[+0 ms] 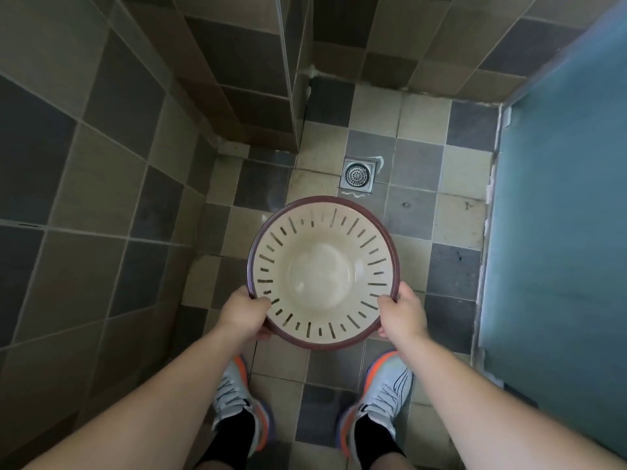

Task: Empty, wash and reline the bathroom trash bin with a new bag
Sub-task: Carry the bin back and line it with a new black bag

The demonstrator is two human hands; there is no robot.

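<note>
Head view showed the empty slotted bin (pixel 322 273) held above the tiled floor (pixel 454 228), left hand (pixel 246 312) and right hand (pixel 402 313) each closed over its dark rim; judged light, rigid, possibly slippery.

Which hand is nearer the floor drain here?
Right, though only slightly. The right hand grips the bin rim on the side below the floor drain; the left hand grips the opposite rim, farther across from it.

Bin (pixel 322 273) smooth glossy cream plastic w/ maroon rim; drain (pixel 357 175) shiny metal; floor tiles (pixel 458 273) matt.
</note>
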